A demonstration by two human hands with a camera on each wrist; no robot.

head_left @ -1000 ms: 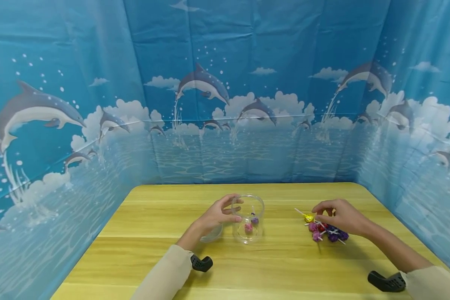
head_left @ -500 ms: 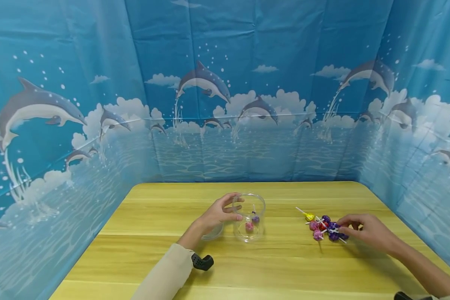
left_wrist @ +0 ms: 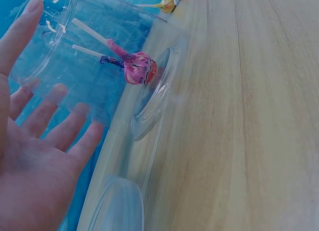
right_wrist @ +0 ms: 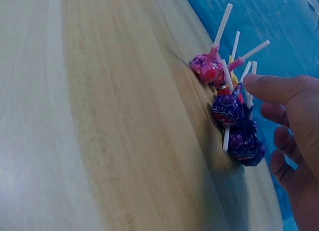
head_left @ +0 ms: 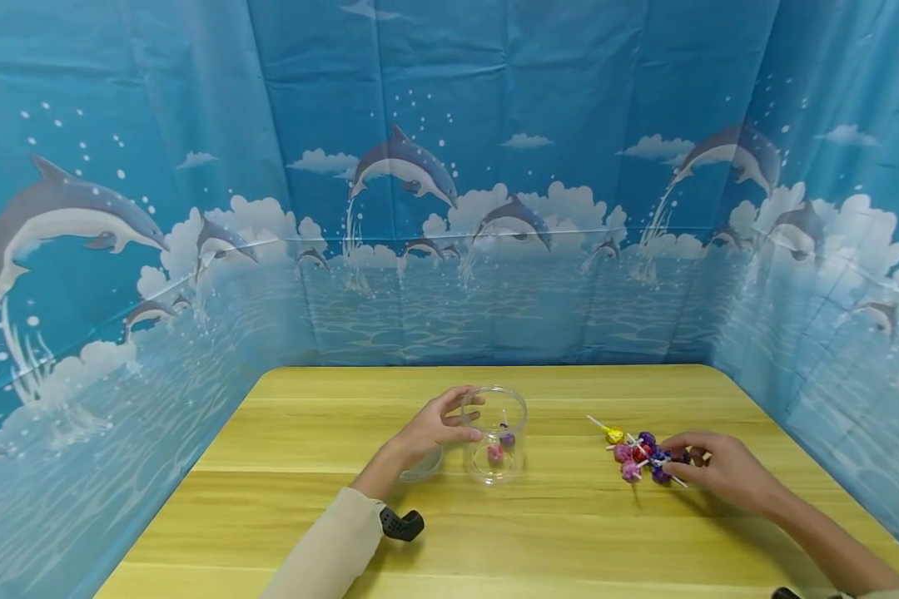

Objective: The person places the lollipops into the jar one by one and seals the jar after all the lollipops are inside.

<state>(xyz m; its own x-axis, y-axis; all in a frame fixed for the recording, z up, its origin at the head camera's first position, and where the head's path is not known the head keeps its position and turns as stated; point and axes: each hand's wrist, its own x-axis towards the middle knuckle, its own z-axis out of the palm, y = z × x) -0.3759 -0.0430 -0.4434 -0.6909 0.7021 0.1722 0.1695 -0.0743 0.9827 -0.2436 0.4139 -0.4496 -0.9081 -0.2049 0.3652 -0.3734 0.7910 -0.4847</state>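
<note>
My left hand (head_left: 430, 428) holds a clear plastic jar (head_left: 519, 445) from its left side, with the thumb near the rim and the fingers spread along the wall. Inside the jar stand a pink lollipop (left_wrist: 139, 69) and a purple lollipop (head_left: 507, 438), sticks upward. To the right lies a cluster of wrapped lollipops: purple lollipops (right_wrist: 227, 110), pink lollipops (head_left: 623, 452), a red lollipop (head_left: 642, 452) and a yellow lollipop (head_left: 613, 435). Over the purple ones, my right hand (head_left: 727, 474) reaches with thumb and index apart; the thumb tip is beside white sticks. The index is mostly hidden in the right wrist view.
A clear round lid (left_wrist: 119, 206) lies on the wooden table (head_left: 307, 516), left of the jar and partly under the left hand. A blue dolphin-print curtain (head_left: 389, 308) encloses the table at the back and sides.
My right hand first drew back to the right from the yellow and red lollipops, then came slightly left again over the purple ones. The left hand and jar have stayed in place.
</note>
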